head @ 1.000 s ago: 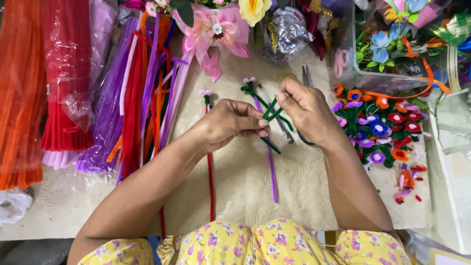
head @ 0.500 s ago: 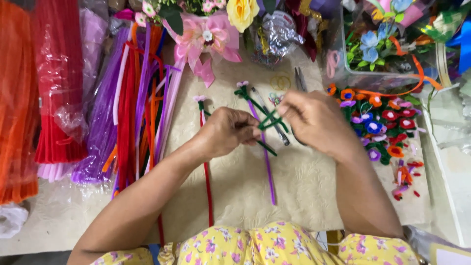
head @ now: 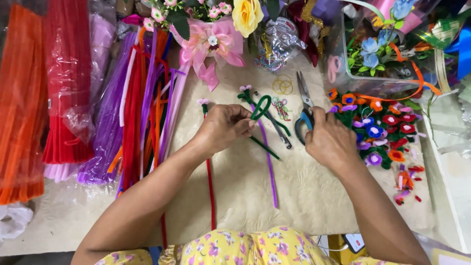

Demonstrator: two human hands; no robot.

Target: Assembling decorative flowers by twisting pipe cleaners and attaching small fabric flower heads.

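Between my left hand's (head: 223, 128) fingers: green pipe cleaner (head: 261, 109), pinched, loop standing beyond the fingertips; best kept taut. Under my right hand (head: 329, 142): scissors (head: 304, 105), fingers closing on the blue handles, blades pointing away. Beyond both: cream desk (head: 304, 196).

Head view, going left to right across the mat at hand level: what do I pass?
Orange stems → red stems → purple stems → left hand → green stem → scissors → right hand → small flowers
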